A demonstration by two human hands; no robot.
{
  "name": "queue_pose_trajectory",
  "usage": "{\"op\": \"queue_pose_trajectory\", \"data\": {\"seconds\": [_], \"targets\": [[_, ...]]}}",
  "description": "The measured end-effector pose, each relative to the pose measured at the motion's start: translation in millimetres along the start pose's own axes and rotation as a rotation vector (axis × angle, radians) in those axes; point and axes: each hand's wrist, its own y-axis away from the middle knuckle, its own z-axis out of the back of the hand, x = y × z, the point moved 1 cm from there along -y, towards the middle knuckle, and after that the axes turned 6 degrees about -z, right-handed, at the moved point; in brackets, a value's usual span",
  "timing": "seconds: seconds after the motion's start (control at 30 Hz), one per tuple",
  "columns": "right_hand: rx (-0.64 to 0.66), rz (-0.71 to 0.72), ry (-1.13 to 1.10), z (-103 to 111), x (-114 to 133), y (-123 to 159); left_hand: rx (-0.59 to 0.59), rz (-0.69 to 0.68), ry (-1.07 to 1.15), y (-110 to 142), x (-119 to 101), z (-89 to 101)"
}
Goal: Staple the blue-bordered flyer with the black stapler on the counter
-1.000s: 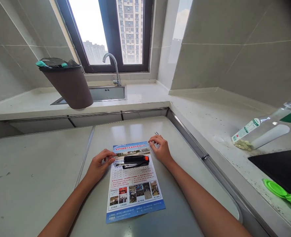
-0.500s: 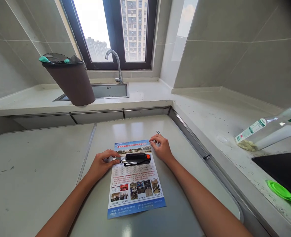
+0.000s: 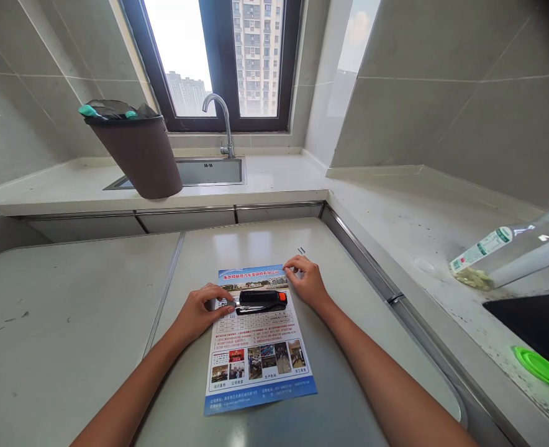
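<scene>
So the stapler [image 3: 261, 301] is a slim black one, orange patch at its right end, silvery metal along the underside and poking out at the left. It's lying sideways on a printed flyer [image 3: 256, 329], across the upper half. The left hand [image 3: 204, 312] has thumb and forefinger nearly together, pinched around that metal left end. The orange end points toward the right hand [image 3: 306, 280], whose fingers sit bunched at the flyer's top right corner, apart from the stapler; can't tell if they're actually gripping the paper. Two tiny metal bits [image 3: 301, 251] lie just beyond that hand on the pale surface [image 3: 92, 335].
</scene>
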Motion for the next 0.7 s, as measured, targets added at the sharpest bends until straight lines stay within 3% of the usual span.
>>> {"op": "queue_pose_trajectory", "data": {"seconds": [0.4, 0.7], "targets": [[0.026, 0.011, 0.014, -1, 0, 1, 0.062, 0.013, -0.056, 3, -1, 4.3], [0.011, 0.086, -0.010, 0, 12, 6, 0.113, -0.109, 0.117, 5, -1, 12.7]]}}
